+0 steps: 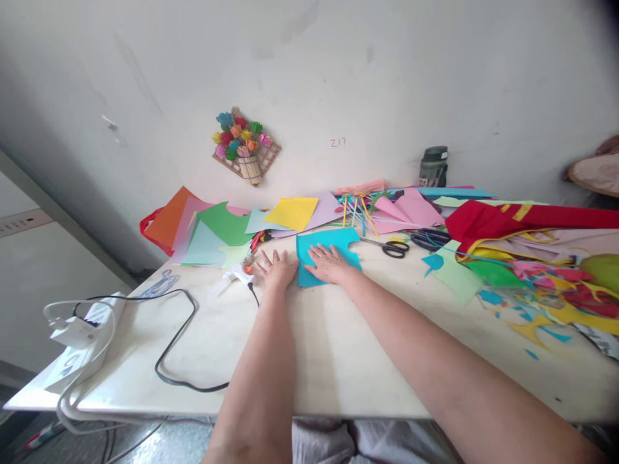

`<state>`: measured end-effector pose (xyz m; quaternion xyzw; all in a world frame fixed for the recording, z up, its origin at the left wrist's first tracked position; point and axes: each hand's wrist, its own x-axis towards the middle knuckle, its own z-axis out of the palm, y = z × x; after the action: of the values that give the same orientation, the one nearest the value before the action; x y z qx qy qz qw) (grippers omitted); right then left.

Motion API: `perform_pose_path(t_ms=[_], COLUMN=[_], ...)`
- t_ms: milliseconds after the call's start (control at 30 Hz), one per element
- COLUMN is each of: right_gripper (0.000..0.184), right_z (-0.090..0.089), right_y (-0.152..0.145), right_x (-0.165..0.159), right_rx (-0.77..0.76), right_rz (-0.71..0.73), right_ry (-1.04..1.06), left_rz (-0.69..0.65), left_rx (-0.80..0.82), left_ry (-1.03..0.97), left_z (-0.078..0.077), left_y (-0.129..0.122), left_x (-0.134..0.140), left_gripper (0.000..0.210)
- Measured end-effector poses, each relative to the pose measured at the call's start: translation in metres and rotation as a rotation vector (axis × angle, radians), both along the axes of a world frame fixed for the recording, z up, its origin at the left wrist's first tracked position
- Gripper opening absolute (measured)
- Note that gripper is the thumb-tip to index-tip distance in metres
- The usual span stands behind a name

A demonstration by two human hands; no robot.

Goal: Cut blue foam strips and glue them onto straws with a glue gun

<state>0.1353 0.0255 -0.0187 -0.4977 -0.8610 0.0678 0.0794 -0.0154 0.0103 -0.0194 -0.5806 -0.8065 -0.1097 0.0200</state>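
A blue sheet of paper (312,243) with a ragged cut right edge lies flat on the table. My right hand (327,263) rests spread on it, palm down, holding nothing. Just left of the sheet, my left hand (277,269) lies flat with fingers apart, its thumb close to the paper's left edge. Beside the left hand is a white glue gun (235,274) with a black cord. Black-handled scissors (394,249) lie at the sheet's right, blades towards it. A second dark-handled pair (429,240) sits farther right, partly covered.
Coloured papers (293,212) line the table's back edge. At the right are paper scraps (525,314) and red cloth (483,225). A power strip (82,348) stands at left, its black cord (181,341) looping across the table (348,380). A bottle (433,166) stands behind.
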Motion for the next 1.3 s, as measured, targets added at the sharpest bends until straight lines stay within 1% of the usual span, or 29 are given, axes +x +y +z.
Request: perform_pose_path(t_ms=[167, 267, 333, 467, 567, 767, 1100, 1300], right_gripper=[0.066, 0.064, 0.059, 0.044, 0.038, 0.035, 0.038, 0.039], right_z=[0.001, 0.001, 0.002, 0.007, 0.011, 0.014, 0.016, 0.017], right_y=[-0.001, -0.003, -0.006, -0.014, -0.018, -0.021, -0.022, -0.023], right_x=[0.0, 0.001, 0.003, 0.007, 0.01, 0.01, 0.009, 0.007], right_rx=[0.005, 0.038, 0.095, 0.246, 0.29, 0.294, 0.233, 0.224], right_rz=[0.005, 0.029, 0.058, 0.155, 0.216, 0.27, 0.287, 0.315], right_ry=[0.007, 0.024, 0.049, 0.098, 0.117, 0.125, 0.11, 0.109], left_rz=[0.006, 0.004, 0.0, -0.007, -0.007, 0.007, 0.013, 0.026], left_rx=[-0.038, -0.04, -0.038, -0.046, -0.04, -0.022, 0.006, 0.018], left_ry=[-0.029, -0.032, -0.032, -0.044, -0.05, -0.07, -0.098, -0.106], left_z=[0.007, 0.01, 0.01, 0.01, 0.012, 0.015, 0.008, 0.008], left_y=[-0.003, -0.005, -0.006, -0.006, -0.009, -0.012, -0.005, -0.005], left_x=[0.002, 0.003, 0.002, 0.001, 0.001, 0.0, -0.006, -0.006], left_gripper=[0.066, 0.066, 0.066, 0.068, 0.067, 0.068, 0.075, 0.073])
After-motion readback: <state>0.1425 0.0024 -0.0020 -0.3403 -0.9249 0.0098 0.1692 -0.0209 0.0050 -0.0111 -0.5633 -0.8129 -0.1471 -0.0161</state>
